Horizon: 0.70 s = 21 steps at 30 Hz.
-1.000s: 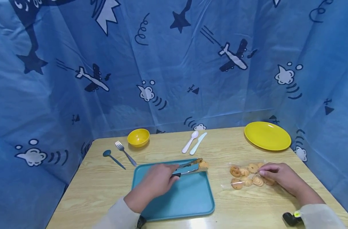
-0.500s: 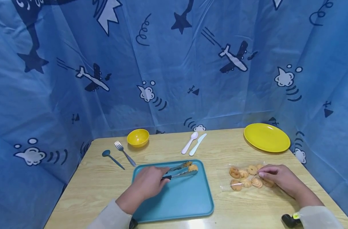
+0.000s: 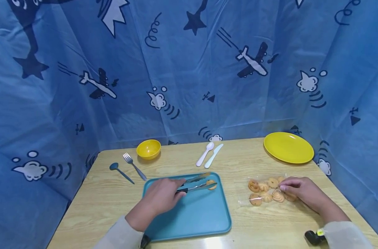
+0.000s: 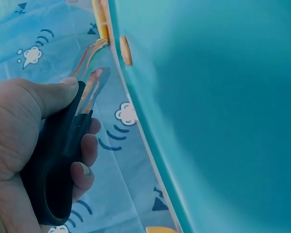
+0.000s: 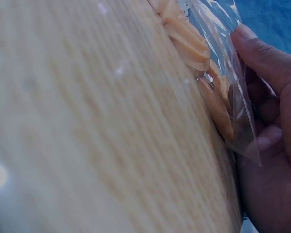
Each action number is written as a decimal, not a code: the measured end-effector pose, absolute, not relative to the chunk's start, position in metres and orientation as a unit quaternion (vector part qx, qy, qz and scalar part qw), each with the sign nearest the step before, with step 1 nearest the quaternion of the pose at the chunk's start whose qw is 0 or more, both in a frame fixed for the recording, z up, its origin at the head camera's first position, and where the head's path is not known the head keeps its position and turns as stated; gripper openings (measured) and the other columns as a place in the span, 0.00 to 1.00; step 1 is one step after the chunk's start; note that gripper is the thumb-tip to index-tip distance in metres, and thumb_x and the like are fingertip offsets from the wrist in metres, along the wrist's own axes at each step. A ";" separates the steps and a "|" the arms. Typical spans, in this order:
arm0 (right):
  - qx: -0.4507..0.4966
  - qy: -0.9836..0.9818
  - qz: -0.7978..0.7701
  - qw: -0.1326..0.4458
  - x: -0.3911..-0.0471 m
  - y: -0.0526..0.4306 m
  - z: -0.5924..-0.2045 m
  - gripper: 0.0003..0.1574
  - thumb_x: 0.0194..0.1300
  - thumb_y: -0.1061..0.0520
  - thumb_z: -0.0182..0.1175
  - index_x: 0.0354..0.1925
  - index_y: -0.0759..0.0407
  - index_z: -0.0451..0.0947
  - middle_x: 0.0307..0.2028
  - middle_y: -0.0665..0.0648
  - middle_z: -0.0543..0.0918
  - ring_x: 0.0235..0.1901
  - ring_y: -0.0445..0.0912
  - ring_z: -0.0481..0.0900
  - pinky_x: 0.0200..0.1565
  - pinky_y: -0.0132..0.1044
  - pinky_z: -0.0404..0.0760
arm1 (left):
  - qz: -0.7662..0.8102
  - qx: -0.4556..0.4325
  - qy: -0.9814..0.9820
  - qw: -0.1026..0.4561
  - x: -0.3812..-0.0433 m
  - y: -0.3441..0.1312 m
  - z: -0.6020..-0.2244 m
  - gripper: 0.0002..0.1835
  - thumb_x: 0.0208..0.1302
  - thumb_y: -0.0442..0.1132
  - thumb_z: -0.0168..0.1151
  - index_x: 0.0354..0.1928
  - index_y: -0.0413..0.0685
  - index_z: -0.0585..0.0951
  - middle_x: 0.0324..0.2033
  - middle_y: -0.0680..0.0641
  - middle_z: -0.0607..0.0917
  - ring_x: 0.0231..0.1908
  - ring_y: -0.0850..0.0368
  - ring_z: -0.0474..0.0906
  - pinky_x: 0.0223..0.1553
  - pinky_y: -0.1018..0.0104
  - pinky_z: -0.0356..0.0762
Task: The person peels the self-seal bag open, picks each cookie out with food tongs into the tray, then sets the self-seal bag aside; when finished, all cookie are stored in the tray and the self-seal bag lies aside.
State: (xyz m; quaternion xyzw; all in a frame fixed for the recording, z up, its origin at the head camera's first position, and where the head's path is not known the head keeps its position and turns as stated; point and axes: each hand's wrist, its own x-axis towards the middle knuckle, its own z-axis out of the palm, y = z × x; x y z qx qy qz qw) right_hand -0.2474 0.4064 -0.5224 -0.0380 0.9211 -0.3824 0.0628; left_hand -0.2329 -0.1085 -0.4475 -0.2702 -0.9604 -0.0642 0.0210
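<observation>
My left hand (image 3: 162, 195) grips a pair of tongs (image 3: 196, 188) by their black handles, above a teal tray (image 3: 192, 218). The tongs' metal arms are spread apart. Near their tips a round cookie (image 3: 210, 182) rests on the tray's far right part; the left wrist view shows this cookie (image 4: 125, 50) apart from the tongs (image 4: 53, 155). To the right of the tray, my right hand (image 3: 311, 195) pinches the edge of a clear plastic bag (image 3: 244, 202) on the table. Several cookies (image 3: 255, 199) lie inside the bag, partly hidden by the hand.
A yellow bowl (image 3: 149, 149), a fork (image 3: 134, 166) and a dark teal spoon (image 3: 121, 172) are at the back left. A pale pink spoon (image 3: 204, 154) and a pale green knife (image 3: 213, 155) lie behind the tray. At the back right is a yellow plate (image 3: 288, 147).
The tongs have moved left with the cookie, from the tray's far right corner to over the tray. Their arms have spread and the cookie lies on the tray. My right hand stays at the bag.
</observation>
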 end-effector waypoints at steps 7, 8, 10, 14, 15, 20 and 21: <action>-0.035 0.922 -0.380 0.065 -0.248 0.407 -0.522 0.23 0.68 0.36 0.64 0.51 0.47 0.88 0.54 0.54 0.86 0.53 0.40 0.78 0.57 0.43 0.76 | -0.075 -0.302 -0.950 0.006 -0.227 -0.080 -0.445 0.24 0.72 0.55 0.63 0.66 0.60 0.81 0.52 0.57 0.89 0.43 0.62 0.85 0.43 0.58 0.83; -0.035 0.923 -0.378 0.064 -0.248 0.407 -0.522 0.23 0.68 0.35 0.64 0.51 0.47 0.88 0.54 0.54 0.86 0.53 0.39 0.78 0.56 0.43 0.76 | -0.072 -0.305 -0.950 0.004 -0.227 -0.073 -0.446 0.23 0.72 0.55 0.62 0.66 0.61 0.81 0.51 0.57 0.89 0.43 0.63 0.85 0.43 0.59 0.83; -0.034 0.923 -0.379 0.063 -0.248 0.408 -0.521 0.23 0.68 0.35 0.65 0.50 0.47 0.88 0.54 0.54 0.86 0.53 0.39 0.78 0.57 0.44 0.76 | -0.068 -0.311 -0.948 0.002 -0.227 -0.059 -0.449 0.22 0.72 0.56 0.63 0.65 0.63 0.81 0.49 0.58 0.89 0.41 0.64 0.85 0.41 0.60 0.82; -0.034 0.920 -0.385 0.063 -0.247 0.408 -0.521 0.23 0.68 0.36 0.65 0.50 0.48 0.88 0.54 0.54 0.86 0.51 0.36 0.78 0.56 0.42 0.76 | -0.060 -0.327 -0.943 -0.004 -0.228 -0.030 -0.454 0.22 0.72 0.56 0.62 0.64 0.64 0.81 0.43 0.59 0.90 0.37 0.64 0.84 0.35 0.61 0.80; -0.034 0.920 -0.386 0.063 -0.247 0.408 -0.521 0.22 0.68 0.36 0.65 0.50 0.48 0.88 0.54 0.54 0.86 0.51 0.34 0.78 0.56 0.41 0.76 | -0.058 -0.330 -0.942 -0.006 -0.229 -0.023 -0.455 0.22 0.72 0.56 0.62 0.65 0.64 0.81 0.42 0.59 0.90 0.36 0.64 0.83 0.34 0.62 0.79; -0.036 0.920 -0.385 0.059 -0.248 0.408 -0.522 0.22 0.68 0.36 0.65 0.50 0.47 0.88 0.54 0.55 0.86 0.53 0.39 0.78 0.58 0.46 0.77 | -0.051 -0.337 -0.940 -0.007 -0.234 0.001 -0.458 0.23 0.73 0.58 0.59 0.66 0.63 0.80 0.42 0.57 0.90 0.37 0.62 0.84 0.34 0.64 0.80; -0.036 0.920 -0.386 0.059 -0.248 0.407 -0.522 0.22 0.68 0.36 0.65 0.50 0.48 0.88 0.55 0.56 0.86 0.55 0.42 0.78 0.59 0.50 0.77 | -0.051 -0.337 -0.940 -0.007 -0.236 0.004 -0.458 0.24 0.73 0.58 0.59 0.67 0.63 0.79 0.42 0.57 0.90 0.37 0.62 0.84 0.34 0.64 0.80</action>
